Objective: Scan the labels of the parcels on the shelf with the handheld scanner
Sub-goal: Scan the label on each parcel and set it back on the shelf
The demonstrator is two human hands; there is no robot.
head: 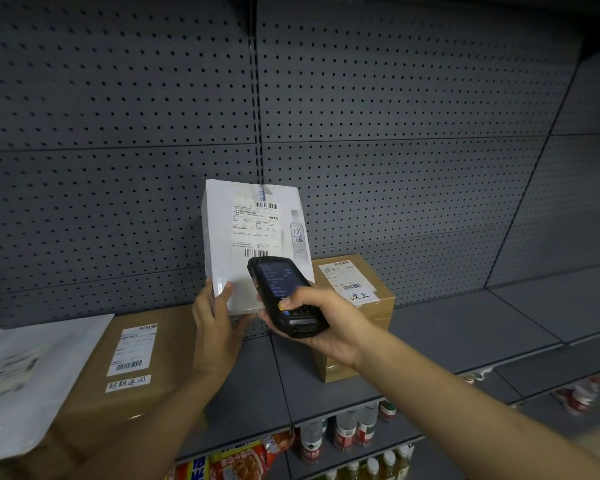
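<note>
My left hand (215, 320) grips the lower left corner of a white parcel (253, 233) and holds it upright above the shelf, its shipping label with two barcodes facing me. My right hand (323, 323) is shut on a black handheld scanner (284, 296), whose lit screen faces me and whose top end overlaps the lower part of the white parcel, just below its lower barcode. A brown cardboard box (364, 306) with a label stands behind my right hand. A larger flat brown box (136, 362) with a label lies at the left.
A white mailer bag (32, 379) lies on the large brown box at the far left. The grey shelf board (465, 327) runs to the right under a grey pegboard wall (395, 133). Below it, bottles (354, 427) and snack packets (236, 462) fill lower shelves.
</note>
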